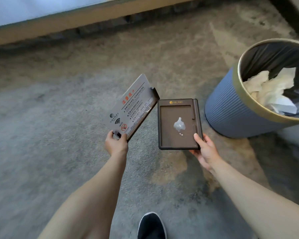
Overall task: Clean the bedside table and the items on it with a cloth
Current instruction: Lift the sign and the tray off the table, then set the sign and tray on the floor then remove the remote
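Your left hand (pixel 116 144) pinches the notice card (pixel 130 107), right hand (pixel 206 150) grips the smeared brown tray (pixel 178 125) near the bin (pixel 231 107).

**Carpet floor with a waste bin and a shoe**

The floor is covered by a grey carpet (pixel 59 135) with some lighter brownish patches. On it, at the right, stands a blue ribbed waste bin (pixel 231 107). At the bottom edge one black shoe (pixel 151 226) with a white sole rests on the carpet.

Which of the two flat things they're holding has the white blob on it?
The dark brown tray in the right hand, nearest the bin. The left hand holds a grey printed sign, with no blob.
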